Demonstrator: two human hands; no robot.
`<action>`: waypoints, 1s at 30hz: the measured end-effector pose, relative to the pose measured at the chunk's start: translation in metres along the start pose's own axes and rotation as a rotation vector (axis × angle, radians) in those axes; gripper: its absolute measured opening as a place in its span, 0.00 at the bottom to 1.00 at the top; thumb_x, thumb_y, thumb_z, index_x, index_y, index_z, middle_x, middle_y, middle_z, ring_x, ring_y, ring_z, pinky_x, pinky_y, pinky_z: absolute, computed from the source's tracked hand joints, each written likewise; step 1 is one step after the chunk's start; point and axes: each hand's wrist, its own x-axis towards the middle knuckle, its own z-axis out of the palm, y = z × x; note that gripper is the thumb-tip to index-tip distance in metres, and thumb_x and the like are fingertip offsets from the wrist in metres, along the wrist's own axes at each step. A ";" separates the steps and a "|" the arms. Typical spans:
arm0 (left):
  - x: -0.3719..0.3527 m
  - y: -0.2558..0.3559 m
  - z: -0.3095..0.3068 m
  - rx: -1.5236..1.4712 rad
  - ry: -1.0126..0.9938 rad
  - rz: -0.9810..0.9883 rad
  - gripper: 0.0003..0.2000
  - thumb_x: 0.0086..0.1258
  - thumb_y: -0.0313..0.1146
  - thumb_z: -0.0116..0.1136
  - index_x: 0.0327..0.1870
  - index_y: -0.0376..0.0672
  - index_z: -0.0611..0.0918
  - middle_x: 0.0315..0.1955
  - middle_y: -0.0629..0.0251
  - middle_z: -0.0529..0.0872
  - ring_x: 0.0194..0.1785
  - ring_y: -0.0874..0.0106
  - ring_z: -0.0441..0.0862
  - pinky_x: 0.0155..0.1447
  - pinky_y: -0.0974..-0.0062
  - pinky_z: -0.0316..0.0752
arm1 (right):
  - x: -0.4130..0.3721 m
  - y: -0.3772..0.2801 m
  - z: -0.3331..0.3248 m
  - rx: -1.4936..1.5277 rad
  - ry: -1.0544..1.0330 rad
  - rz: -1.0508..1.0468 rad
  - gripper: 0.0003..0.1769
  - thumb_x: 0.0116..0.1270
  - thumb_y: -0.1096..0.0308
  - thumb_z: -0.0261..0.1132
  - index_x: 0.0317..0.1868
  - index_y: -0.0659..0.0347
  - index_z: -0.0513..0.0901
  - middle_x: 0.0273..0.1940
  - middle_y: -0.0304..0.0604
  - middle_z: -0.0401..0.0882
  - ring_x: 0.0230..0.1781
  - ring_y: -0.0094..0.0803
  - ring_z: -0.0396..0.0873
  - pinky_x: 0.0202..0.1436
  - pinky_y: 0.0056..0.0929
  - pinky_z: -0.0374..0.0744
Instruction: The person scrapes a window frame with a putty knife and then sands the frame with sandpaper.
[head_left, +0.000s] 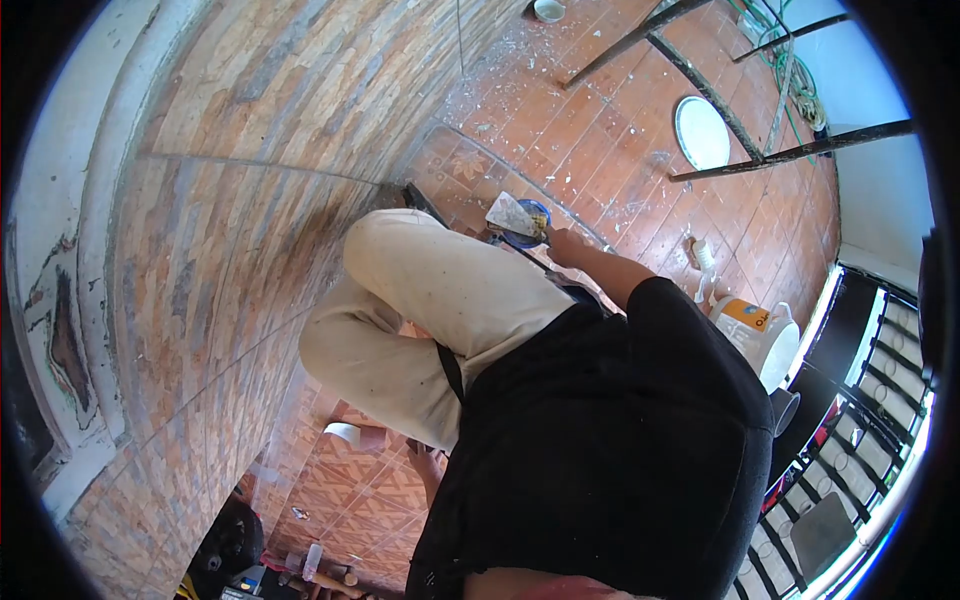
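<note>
My right hand (566,248) is closed round the handle end of a putty knife (510,215) with a wide, pale-smeared blade. The blade lies over a blue-rimmed container (532,238) on the floor, with yellowish-brown matter beside it. Low by my bent leg, my left hand (427,462) is partly hidden behind the beige trousers (440,285). Its fingers are bent at a small dark thing (412,444) that I cannot make out. Close to that hand, a curled white-and-reddish strip (345,432) rests on the tiles.
A stone-patterned tiled wall (260,200) rises close before me. White flecks litter the floor (560,120). Toward my right are a metal frame (700,85), a round white lid (702,133), a bottle (700,254) and a white bucket (765,335). A black wheel (230,545) stands left.
</note>
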 end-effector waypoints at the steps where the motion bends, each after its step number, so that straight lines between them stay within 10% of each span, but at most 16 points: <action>1: 0.000 0.000 0.000 0.002 0.007 -0.009 0.33 0.76 0.40 0.61 0.77 0.39 0.62 0.71 0.53 0.67 0.67 0.52 0.74 0.62 0.51 0.81 | 0.001 -0.003 0.000 -0.028 -0.025 0.012 0.23 0.67 0.66 0.62 0.62 0.61 0.76 0.49 0.60 0.86 0.53 0.55 0.85 0.55 0.53 0.82; 17: -0.032 0.061 0.023 0.024 0.031 -0.091 0.34 0.76 0.43 0.59 0.78 0.43 0.59 0.72 0.50 0.65 0.70 0.46 0.71 0.69 0.51 0.76 | 0.013 0.004 0.009 0.263 0.039 0.124 0.26 0.66 0.53 0.67 0.58 0.63 0.81 0.50 0.63 0.86 0.53 0.57 0.85 0.57 0.53 0.82; 30: -0.012 -0.025 -0.001 -0.086 0.076 -0.171 0.38 0.77 0.39 0.57 0.82 0.42 0.50 0.74 0.50 0.62 0.72 0.48 0.71 0.69 0.51 0.77 | 0.011 0.009 0.016 0.217 0.109 0.020 0.26 0.65 0.68 0.64 0.64 0.59 0.75 0.50 0.66 0.84 0.53 0.61 0.83 0.55 0.56 0.81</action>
